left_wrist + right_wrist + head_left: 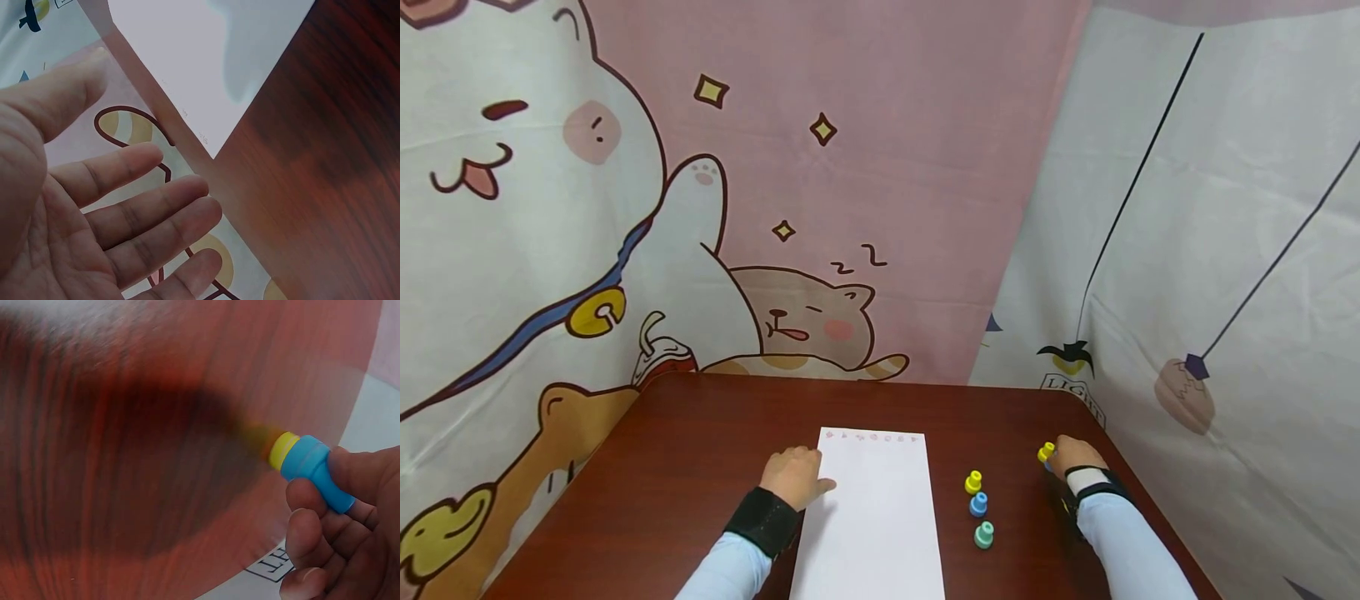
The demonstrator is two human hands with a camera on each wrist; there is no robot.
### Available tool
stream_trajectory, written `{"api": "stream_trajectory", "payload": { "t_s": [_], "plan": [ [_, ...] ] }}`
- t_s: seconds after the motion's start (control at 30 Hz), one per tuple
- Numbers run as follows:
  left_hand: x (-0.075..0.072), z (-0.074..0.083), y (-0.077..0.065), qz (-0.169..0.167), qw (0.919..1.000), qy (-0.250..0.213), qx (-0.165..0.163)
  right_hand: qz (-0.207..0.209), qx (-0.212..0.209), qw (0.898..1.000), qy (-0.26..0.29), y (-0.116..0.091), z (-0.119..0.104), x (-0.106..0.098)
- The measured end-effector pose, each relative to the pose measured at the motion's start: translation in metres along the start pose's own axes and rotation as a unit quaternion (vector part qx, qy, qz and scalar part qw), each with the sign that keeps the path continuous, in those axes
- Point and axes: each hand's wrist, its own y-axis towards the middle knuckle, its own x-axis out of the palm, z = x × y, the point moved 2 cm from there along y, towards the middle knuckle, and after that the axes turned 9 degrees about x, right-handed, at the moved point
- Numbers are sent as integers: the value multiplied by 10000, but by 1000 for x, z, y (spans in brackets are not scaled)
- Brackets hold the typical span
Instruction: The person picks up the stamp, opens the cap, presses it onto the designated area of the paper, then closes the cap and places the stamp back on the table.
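My left hand [793, 477] is at the left edge of a white sheet of paper [872, 517], its thumb over the sheet. The left wrist view shows this hand's palm [75, 250] holding nothing, fingers loosely extended. At the table's right side my right hand [1077, 456] pinches a small blue stamp [322, 478] between thumb and fingers. A yellow part [283, 450] shows at the stamp's wide end; whether it is a separate piece I cannot tell. Between the paper and my right hand stand a yellow stamp [973, 482], a blue stamp [978, 504] and a teal stamp [983, 534].
The dark brown table [700, 467] reaches back to a cloth backdrop [925, 208] with cartoon cats. A white patterned cloth [1247, 250] hangs along the right edge. Several small reddish marks run along the paper's top edge.
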Motion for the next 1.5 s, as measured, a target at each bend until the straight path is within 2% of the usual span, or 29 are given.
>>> {"api": "stream_trajectory", "payload": {
  "t_s": [0.37, 0.7, 0.97, 1.23, 1.5],
  "plan": [
    [4, -1, 0, -137, 9999, 10, -27, -34, -16, 9999, -114, -3, 20, 18],
    [2, 2, -3, -98, 9999, 13, 31, 122, 44, 9999, 62, -7, 23, 27],
    [3, 3, -5, -58, 10000, -39, 69, -77, 263, 9996, 90, -4, 26, 33],
    [7, 2, -2, -4, 10000, -4, 70, -121, 328, 9994, 28, -8, 24, 22],
    [4, 1, -3, -37, 10000, 6, 76, -120, 326, 9994, -80, -8, 17, 6]
  ]
}}
